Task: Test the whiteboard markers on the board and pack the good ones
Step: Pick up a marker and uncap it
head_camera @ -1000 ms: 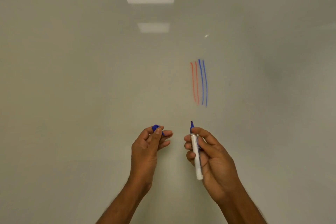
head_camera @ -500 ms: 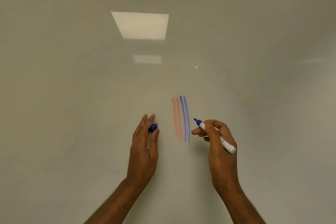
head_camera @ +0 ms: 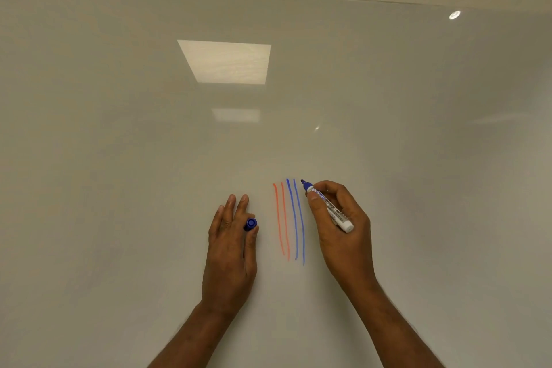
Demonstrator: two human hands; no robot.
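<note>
The testing step was in hand. The right hand (head_camera: 343, 227) gripped an uncapped blue marker (head_camera: 328, 207) in a writing hold, fingers curled round the barrel. Its tip pointed at the board (head_camera: 119, 158) just to the right of the top of the blue lines (head_camera: 298, 224). Two red lines (head_camera: 282, 224) stood just left of those. Left of all four lines, the left hand (head_camera: 231, 248) lay with its fingers stretched toward the board and the blue cap (head_camera: 250, 224) pinched between thumb and forefinger. The next move probably called for a steady downward stroke beside the blue lines, with light, even pressure, so that the ink could be judged. After that would come recapping. Whether the tip already touched the board could not be told, nor whether the left fingertips rested on it. The print on the barrel was too small to read. Both forearms were cut off at the lower edge. No box and no other markers showed anywhere around the lines.
</note>
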